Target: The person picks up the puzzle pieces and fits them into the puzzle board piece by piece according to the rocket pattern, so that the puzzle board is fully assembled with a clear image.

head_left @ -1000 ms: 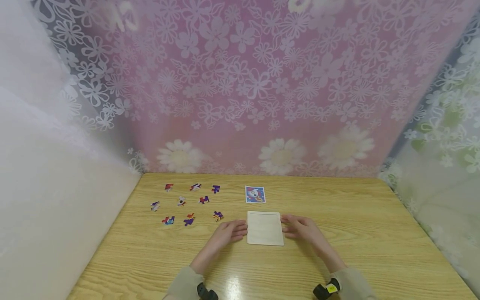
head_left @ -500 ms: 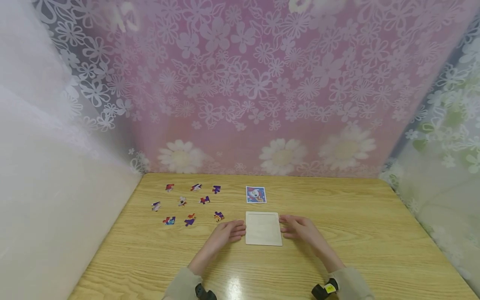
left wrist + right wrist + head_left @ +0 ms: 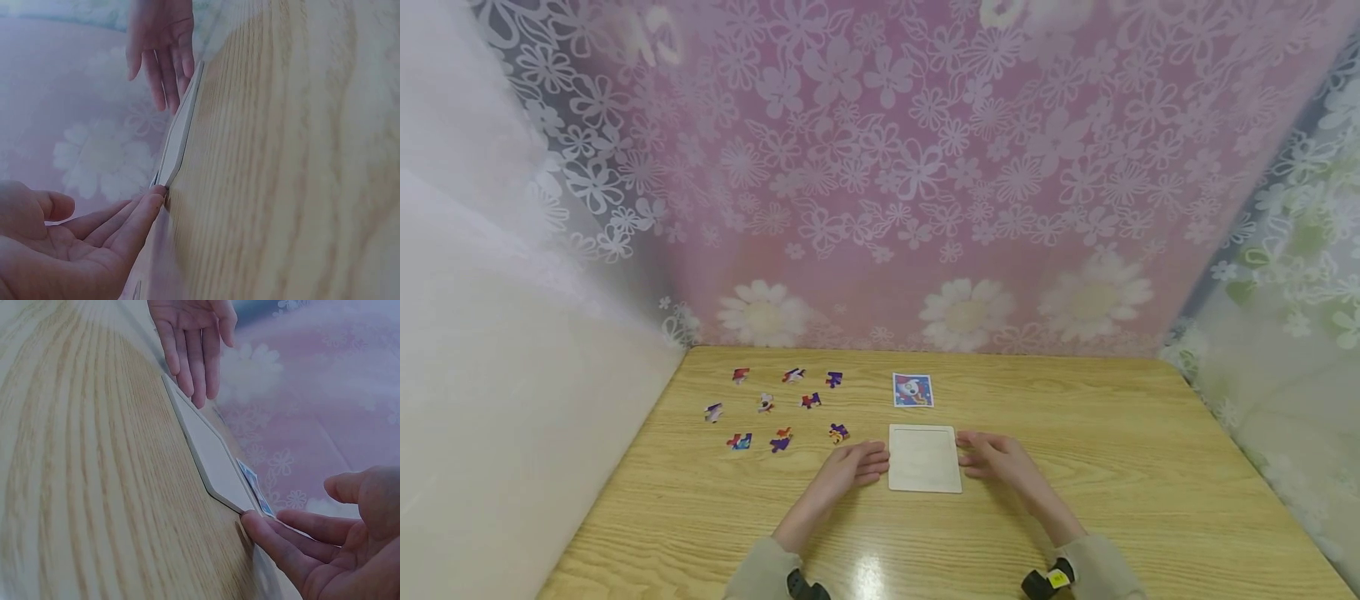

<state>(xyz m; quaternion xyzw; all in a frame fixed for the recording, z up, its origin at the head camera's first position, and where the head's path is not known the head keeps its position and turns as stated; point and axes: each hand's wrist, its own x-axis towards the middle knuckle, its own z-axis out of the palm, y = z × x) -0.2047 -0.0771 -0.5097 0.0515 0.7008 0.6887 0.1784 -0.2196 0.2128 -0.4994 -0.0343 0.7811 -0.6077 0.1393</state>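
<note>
A square, pale puzzle tray [image 3: 924, 459] with a raised rim lies flat on the wooden table between the two hands. The left hand [image 3: 848, 468] touches its left edge with extended fingertips, as the left wrist view also shows. On the opposite side, the right hand [image 3: 1000, 460] has its fingers against the right edge; in the right wrist view a fingertip [image 3: 253, 524] meets the tray's corner. Neither hand's fingers curl round the tray. Behind it lies a small picture card [image 3: 913, 390] showing a white cartoon figure on blue.
Several loose jigsaw pieces, among them a purple and orange one [image 3: 781, 440] and a red and blue one [image 3: 740, 441], are spread over the left part of the table [image 3: 1112, 467]. A flowered pink curtain [image 3: 880, 167] hangs behind the table's far edge.
The tray has slid slightly to the left over the table, and both hands have moved left along with it. The jigsaw pieces and the card keep their places on the table.
</note>
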